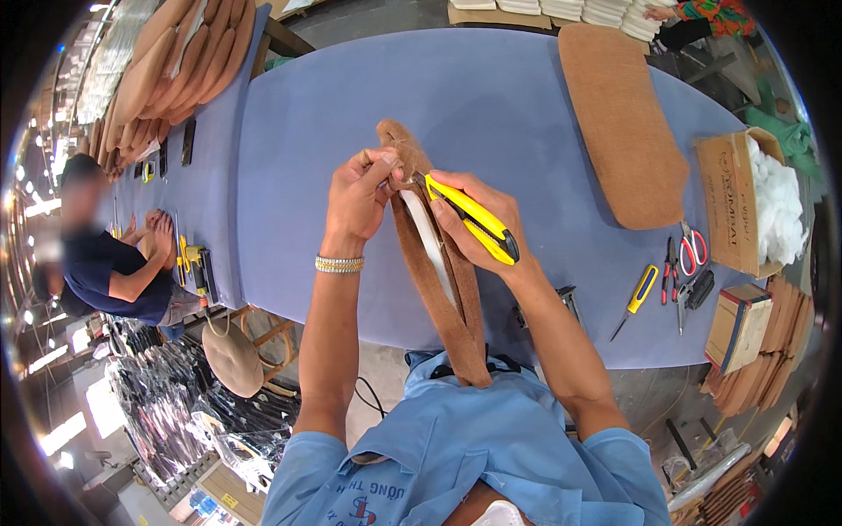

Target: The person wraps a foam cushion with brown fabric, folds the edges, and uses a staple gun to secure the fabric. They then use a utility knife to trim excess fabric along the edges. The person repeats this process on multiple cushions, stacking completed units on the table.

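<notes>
My left hand [358, 197] pinches the upper end of a long brown fabric-covered strip [456, 298] with a white underside. The strip hangs from the hands down to my blue shirt. My right hand [478, 223] grips a yellow and black utility knife [474, 221], its tip at the strip's top edge close to my left fingers. Both hands are held above the blue table [491, 105].
A large brown padded panel [618, 123] lies at the right. Beside it are a cardboard box of white stuffing [754, 202], red-handled scissors [693, 248], a yellow screwdriver [638, 296] and pliers. Another person [110, 263] works at the left table, with stacked brown panels [175, 61] behind.
</notes>
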A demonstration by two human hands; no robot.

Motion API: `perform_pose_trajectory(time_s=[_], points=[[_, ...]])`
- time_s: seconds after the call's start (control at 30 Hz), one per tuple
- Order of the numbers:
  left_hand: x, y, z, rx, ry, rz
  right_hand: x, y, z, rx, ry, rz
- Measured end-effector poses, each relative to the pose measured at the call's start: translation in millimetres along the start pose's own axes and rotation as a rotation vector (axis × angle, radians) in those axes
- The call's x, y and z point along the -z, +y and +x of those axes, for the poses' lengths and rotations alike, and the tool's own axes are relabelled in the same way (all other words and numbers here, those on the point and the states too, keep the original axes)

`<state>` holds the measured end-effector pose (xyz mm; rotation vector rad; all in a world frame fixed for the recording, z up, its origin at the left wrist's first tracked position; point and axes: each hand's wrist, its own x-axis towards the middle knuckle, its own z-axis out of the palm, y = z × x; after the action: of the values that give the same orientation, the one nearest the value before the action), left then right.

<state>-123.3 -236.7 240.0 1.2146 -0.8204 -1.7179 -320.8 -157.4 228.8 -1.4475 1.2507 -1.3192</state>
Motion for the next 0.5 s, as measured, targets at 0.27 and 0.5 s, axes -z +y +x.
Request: perform_pose_trajectory(time_s=[0.27,0.5], points=[[-1,8,5,0.043,-0.016,0.060,2,-12,-3,0.067,-0.019,-0.073],[-7,22,10,-0.011,-0.039,0.068,6,-18,-36,0.041,-0.008,-0.076]])
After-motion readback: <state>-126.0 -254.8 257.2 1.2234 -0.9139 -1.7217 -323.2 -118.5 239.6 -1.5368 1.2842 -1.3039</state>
